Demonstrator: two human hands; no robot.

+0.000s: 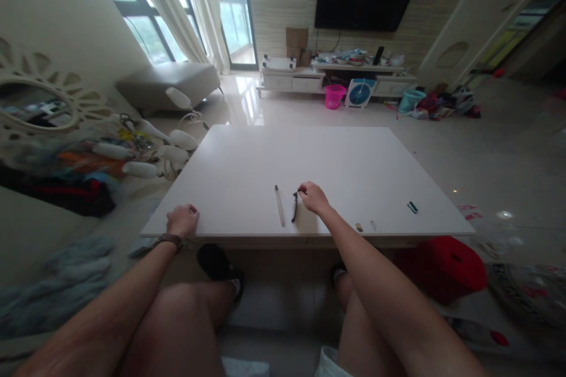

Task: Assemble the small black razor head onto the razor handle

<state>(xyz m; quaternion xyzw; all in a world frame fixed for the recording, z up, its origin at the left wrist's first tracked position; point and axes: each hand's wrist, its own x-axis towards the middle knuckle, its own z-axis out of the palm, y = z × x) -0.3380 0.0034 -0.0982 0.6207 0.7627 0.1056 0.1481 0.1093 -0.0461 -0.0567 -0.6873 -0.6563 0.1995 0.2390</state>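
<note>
A low white table (336, 159) stands in front of my knees. My right hand (313, 196) rests on it with the fingers curled and pinched on the top end of a thin black pen-like thing (294, 207) that lies on the tabletop. Just left of it lies a pale slim stick (279, 205). My left hand (181, 220) sits at the table's near left corner with its fingers curled under; a watch is on that wrist. Whether the left hand holds anything is hidden.
A small dark green object (413, 207) and tiny bits (359, 227) lie at the table's right front. A red stool (451, 268) stands under the right corner. Clutter (110, 153) piles up on the left. A pink basket (335, 96) and fan (359, 93) stand before the TV cabinet.
</note>
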